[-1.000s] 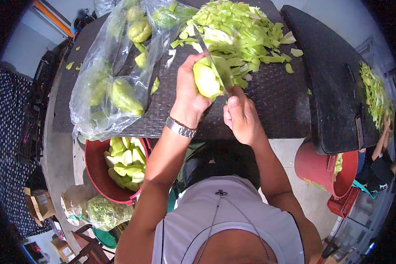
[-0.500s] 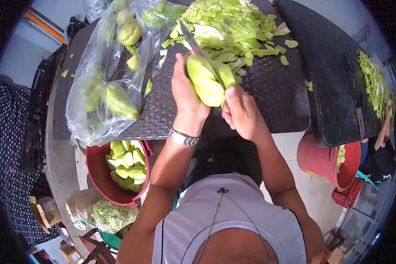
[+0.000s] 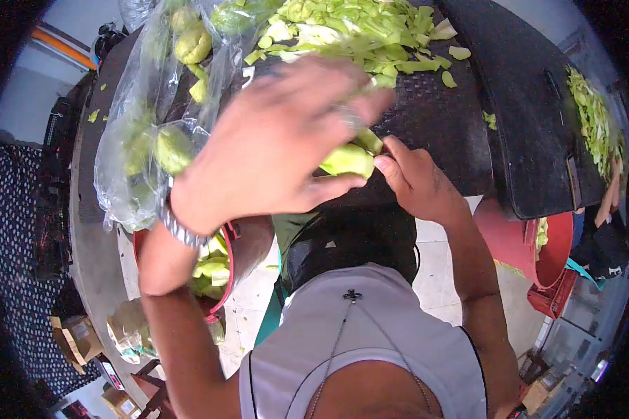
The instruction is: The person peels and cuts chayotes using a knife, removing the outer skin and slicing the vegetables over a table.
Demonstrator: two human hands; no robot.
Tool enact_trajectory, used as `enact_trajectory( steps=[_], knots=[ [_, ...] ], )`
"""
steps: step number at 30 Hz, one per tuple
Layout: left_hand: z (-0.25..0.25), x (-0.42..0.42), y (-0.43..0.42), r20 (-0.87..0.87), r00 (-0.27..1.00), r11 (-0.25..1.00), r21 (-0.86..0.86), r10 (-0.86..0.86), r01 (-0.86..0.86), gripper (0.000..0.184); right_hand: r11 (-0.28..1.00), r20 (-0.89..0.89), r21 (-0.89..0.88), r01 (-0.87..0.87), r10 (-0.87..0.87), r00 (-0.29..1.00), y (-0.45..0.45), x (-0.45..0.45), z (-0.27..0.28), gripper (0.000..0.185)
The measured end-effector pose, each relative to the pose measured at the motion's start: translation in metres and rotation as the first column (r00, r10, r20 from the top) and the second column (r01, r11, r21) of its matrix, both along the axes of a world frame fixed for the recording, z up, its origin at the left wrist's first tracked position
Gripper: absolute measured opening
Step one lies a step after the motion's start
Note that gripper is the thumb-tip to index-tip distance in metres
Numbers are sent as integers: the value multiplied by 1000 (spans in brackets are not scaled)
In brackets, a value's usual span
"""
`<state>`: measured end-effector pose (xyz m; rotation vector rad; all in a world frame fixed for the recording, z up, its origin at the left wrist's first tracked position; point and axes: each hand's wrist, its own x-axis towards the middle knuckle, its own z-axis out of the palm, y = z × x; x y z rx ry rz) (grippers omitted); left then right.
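Observation:
A peeled, pale green chayote [image 3: 348, 162] lies between my hands above the table. My left hand [image 3: 279, 136] is palm down over it, smeared by motion. Its thumb lies along the chayote's near side and its fingers reach out above, so the grip is unclear. At the right end of the chayote my right hand [image 3: 419, 178] is closed, thumb and forefinger pressed together against a darker green cut piece [image 3: 369, 141]. The knife seen earlier in this hand is now hidden, its blade probably behind my left hand. A wristwatch circles my left wrist.
Green peelings [image 3: 356, 31] are heaped at the table's far side. A clear plastic bag [image 3: 112, 174] of unpeeled chayotes lies at left. Below stands a red bucket [image 3: 223, 293] with peeled pieces; another red bucket [image 3: 500, 234] is at right. Someone's arm [image 3: 610, 192] shows near more peelings [image 3: 594, 119].
My left hand has turned from cradling the chayote underneath to lying over it, palm down. The knife blade has gone out of sight. My right hand has shifted slightly right and down.

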<state>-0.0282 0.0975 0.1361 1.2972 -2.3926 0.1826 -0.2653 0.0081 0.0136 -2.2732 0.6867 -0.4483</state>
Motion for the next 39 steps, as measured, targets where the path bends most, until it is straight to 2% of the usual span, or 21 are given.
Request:
enact_trajectory(
  steps=[2,3,5,6,8,9,11,14,15,17,20,23,24,27,29,31,32,34,36,38,39],
  knots=[
    [-4,-4,-26,196,979,949,314,-54,-11,80,989,-8,-146,18,-19,1000,3,-2,5,29],
    [-6,-4,-37,284,953,889,457,-106,-37,81,995,-28,-103,9,-12,1000,3,-1,6,29],
    [-17,-5,-55,330,938,783,609,-109,-123,83,1000,-70,-12,-5,4,998,2,-3,8,29],
    [-23,-6,-60,349,930,716,678,-114,-167,83,995,-63,-96,5,-11,998,1,-5,5,29],
    [-32,-8,-61,288,953,704,696,-93,-142,87,968,-45,-250,28,-40,998,2,-10,-3,30],
    [-38,-8,-59,256,963,695,707,-80,-130,89,977,-110,-212,13,-37,993,3,-12,-2,31],
    [-65,-5,-55,149,986,762,646,-76,-39,87,989,-236,-146,-27,-9,972,-3,-13,11,33],
    [-87,5,-52,-15,996,832,548,-93,86,80,982,-307,-182,-43,-15,952,-4,-10,21,34],
    [-91,5,-51,-75,993,852,510,-94,119,77,965,-313,-254,-59,-24,949,-1,-12,26,34],
    [-94,1,-43,-125,992,856,513,-3,67,79,907,-307,-410,-98,-37,951,0,-9,36,34],
    [-111,4,-33,-182,980,886,463,77,16,78,665,-211,-729,-163,9,977,-7,-6,37,34],
    [-120,0,-23,-244,961,903,430,130,-13,77,510,-297,-826,-242,-28,954,-14,-6,29,37],
    [-123,-2,-18,-249,956,894,446,156,-30,77,499,-292,-831,-246,-15,956,-14,-8,22,38],
    [-122,-5,-19,-287,944,897,441,164,-22,78,390,-221,-899,-198,-15,975,-25,-10,12,41],
    [-119,-8,-22,-283,946,895,445,156,-15,79,262,-124,-959,-109,-42,991,-27,-8,14,43],
    [-116,-10,-20,-246,951,886,461,185,-53,80,605,-163,-785,-134,7,987,-31,-3,13,45],
    [-118,-9,-22,-256,952,918,394,165,-53,80,742,-171,-655,-143,39,984,-35,0,11,46],
    [-127,-7,-23,-272,954,966,252,122,-52,82,658,-129,-739,-144,72,989,-41,2,4,46],
    [-133,-10,-19,-277,949,962,265,147,-72,82,671,-139,-725,-155,78,987,-40,0,-7,47],
    [-128,-8,-28,-255,955,959,272,154,-82,83,758,-183,-634,-152,44,982,-49,0,-11,47],
    [-128,-8,-27,-246,954,951,294,170,-93,83,764,-138,-634,-120,41,990,-49,0,-8,47]
  ],
)
